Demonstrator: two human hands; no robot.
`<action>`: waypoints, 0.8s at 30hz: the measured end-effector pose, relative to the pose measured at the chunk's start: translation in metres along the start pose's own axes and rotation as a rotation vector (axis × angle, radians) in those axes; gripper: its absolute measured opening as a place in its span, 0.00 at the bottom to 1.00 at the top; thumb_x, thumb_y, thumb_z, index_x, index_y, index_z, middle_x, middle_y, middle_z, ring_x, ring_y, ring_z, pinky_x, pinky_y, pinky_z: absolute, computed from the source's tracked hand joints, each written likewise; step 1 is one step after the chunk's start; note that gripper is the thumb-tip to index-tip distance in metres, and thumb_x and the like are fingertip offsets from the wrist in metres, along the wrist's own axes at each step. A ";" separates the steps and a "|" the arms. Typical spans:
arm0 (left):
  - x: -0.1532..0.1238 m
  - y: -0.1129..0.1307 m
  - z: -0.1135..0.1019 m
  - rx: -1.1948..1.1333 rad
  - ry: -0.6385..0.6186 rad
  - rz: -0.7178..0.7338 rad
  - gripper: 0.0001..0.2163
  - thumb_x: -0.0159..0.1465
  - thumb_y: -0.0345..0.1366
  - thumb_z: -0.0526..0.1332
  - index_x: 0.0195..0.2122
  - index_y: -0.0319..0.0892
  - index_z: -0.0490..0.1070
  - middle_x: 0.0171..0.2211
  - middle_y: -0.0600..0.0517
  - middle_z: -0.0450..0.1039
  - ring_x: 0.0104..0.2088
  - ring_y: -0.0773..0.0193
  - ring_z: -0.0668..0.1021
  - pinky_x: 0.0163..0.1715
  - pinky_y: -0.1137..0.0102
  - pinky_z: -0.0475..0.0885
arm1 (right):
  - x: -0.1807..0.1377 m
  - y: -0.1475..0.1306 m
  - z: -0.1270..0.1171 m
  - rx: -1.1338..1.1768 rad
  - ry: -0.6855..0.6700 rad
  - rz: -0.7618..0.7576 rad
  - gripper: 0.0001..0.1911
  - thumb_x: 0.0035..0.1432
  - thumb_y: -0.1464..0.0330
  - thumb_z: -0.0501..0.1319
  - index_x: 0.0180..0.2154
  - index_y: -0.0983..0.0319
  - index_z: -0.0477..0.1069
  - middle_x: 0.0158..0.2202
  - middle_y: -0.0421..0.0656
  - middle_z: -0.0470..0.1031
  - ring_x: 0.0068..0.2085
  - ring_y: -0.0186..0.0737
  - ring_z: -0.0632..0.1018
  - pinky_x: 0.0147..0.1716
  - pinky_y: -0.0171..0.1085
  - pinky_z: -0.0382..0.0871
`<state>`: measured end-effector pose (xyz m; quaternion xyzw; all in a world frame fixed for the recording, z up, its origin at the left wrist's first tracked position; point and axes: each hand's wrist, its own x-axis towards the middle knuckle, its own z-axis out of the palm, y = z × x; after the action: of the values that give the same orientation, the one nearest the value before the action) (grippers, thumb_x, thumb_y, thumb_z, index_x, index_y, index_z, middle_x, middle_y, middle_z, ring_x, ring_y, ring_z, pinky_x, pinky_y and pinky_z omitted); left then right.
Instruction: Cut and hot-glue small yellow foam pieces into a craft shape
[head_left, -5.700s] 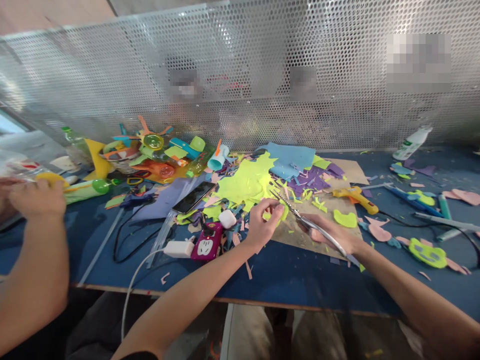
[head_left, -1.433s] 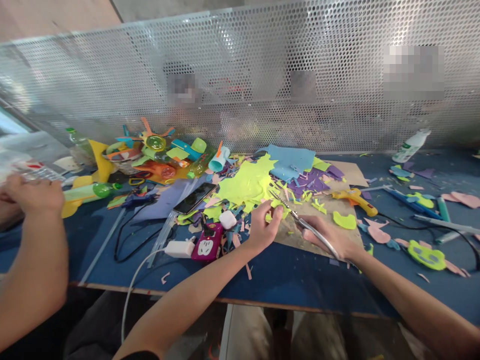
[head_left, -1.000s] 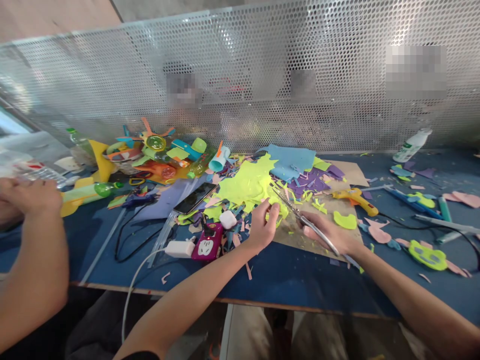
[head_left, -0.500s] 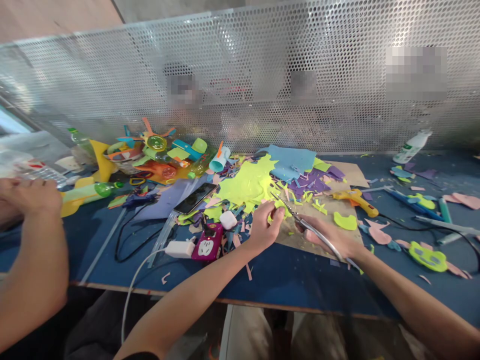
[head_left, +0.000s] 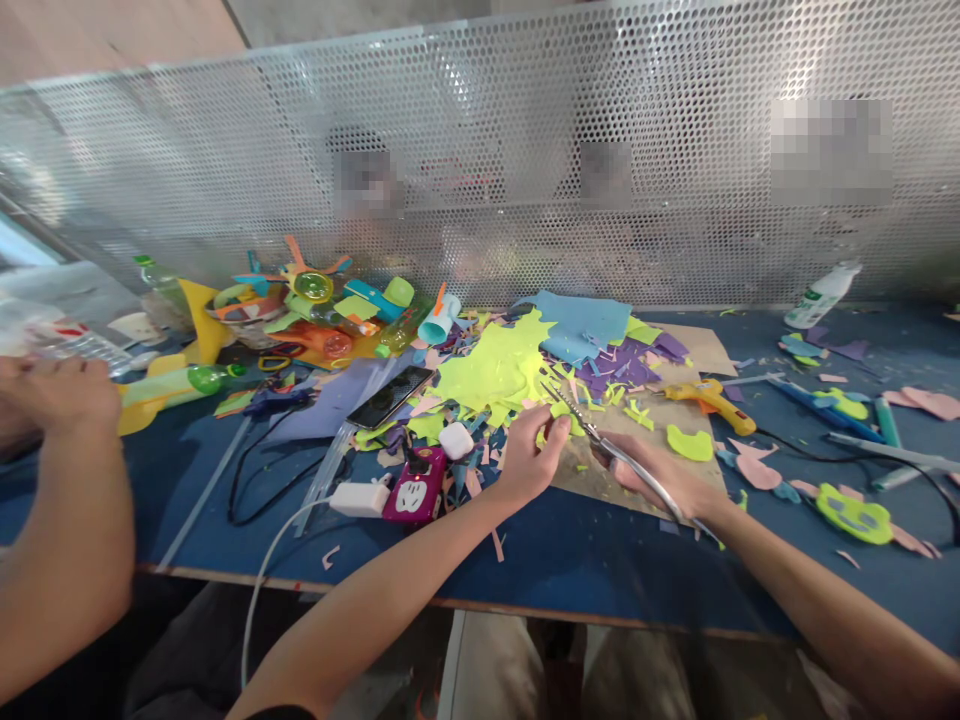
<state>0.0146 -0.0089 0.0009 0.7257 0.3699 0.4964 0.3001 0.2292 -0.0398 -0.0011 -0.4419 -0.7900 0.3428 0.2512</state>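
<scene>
My right hand (head_left: 649, 475) is wrapped around a pair of metal scissors (head_left: 576, 412), whose blades point up and to the left. Close to the blade tips, my left hand (head_left: 531, 460) has its fingers curled in, thumb against fingers. What it pinches is too small to make out, though yellow-green scraps show right behind the fingertips. Just beyond both hands spreads a ragged yellow-green foam sheet (head_left: 491, 365) on a heap of offcuts. Under my right hand lies a brown board (head_left: 600, 485). A yellow-green cut piece (head_left: 690, 443) rests to its right.
A yellow glue gun (head_left: 716, 400) trails a black cord at right. A black phone (head_left: 390, 397) and a magenta power adapter (head_left: 415, 487) lie left of my hands. Decorated bottles (head_left: 315, 288) stand by the perforated metal screen (head_left: 487, 130). A co-worker's arm (head_left: 75, 480) reaches in at far left.
The co-worker's arm at far left has shifted slightly left. My hands and the scissors are almost unmoved.
</scene>
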 end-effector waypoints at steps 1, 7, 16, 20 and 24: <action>0.000 0.000 0.000 -0.006 -0.003 -0.006 0.19 0.70 0.45 0.52 0.24 0.42 0.54 0.21 0.55 0.52 0.24 0.67 0.60 0.28 0.67 0.55 | 0.001 -0.002 0.001 0.002 0.012 -0.004 0.37 0.54 0.32 0.42 0.31 0.58 0.65 0.27 0.41 0.69 0.28 0.41 0.70 0.24 0.36 0.64; -0.001 -0.003 0.001 -0.027 -0.009 -0.025 0.19 0.71 0.45 0.53 0.24 0.42 0.56 0.21 0.55 0.54 0.24 0.67 0.61 0.28 0.67 0.54 | 0.004 -0.008 0.004 0.072 0.024 0.009 0.37 0.53 0.32 0.43 0.29 0.60 0.63 0.22 0.35 0.62 0.22 0.33 0.62 0.21 0.33 0.56; -0.001 -0.002 -0.001 -0.107 0.003 -0.077 0.20 0.72 0.45 0.50 0.24 0.42 0.57 0.21 0.54 0.57 0.24 0.67 0.63 0.29 0.67 0.57 | 0.004 0.000 0.005 0.049 0.038 -0.001 0.38 0.52 0.32 0.45 0.30 0.61 0.66 0.24 0.36 0.63 0.25 0.34 0.63 0.23 0.34 0.56; -0.001 -0.002 -0.001 -0.082 -0.018 -0.068 0.21 0.72 0.47 0.50 0.23 0.42 0.56 0.20 0.54 0.56 0.23 0.66 0.63 0.28 0.67 0.57 | 0.002 0.002 0.004 0.056 0.002 -0.012 0.36 0.55 0.34 0.46 0.35 0.60 0.66 0.30 0.38 0.68 0.29 0.37 0.66 0.28 0.36 0.63; -0.001 -0.002 0.000 -0.041 -0.064 -0.033 0.21 0.71 0.47 0.50 0.22 0.42 0.55 0.20 0.54 0.55 0.23 0.67 0.62 0.27 0.67 0.56 | 0.001 0.008 0.005 0.076 -0.025 -0.025 0.32 0.58 0.37 0.48 0.36 0.59 0.65 0.33 0.40 0.71 0.31 0.38 0.68 0.31 0.38 0.66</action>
<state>0.0136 -0.0088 -0.0013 0.7287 0.3615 0.4757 0.3348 0.2296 -0.0379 -0.0103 -0.4180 -0.7848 0.3750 0.2621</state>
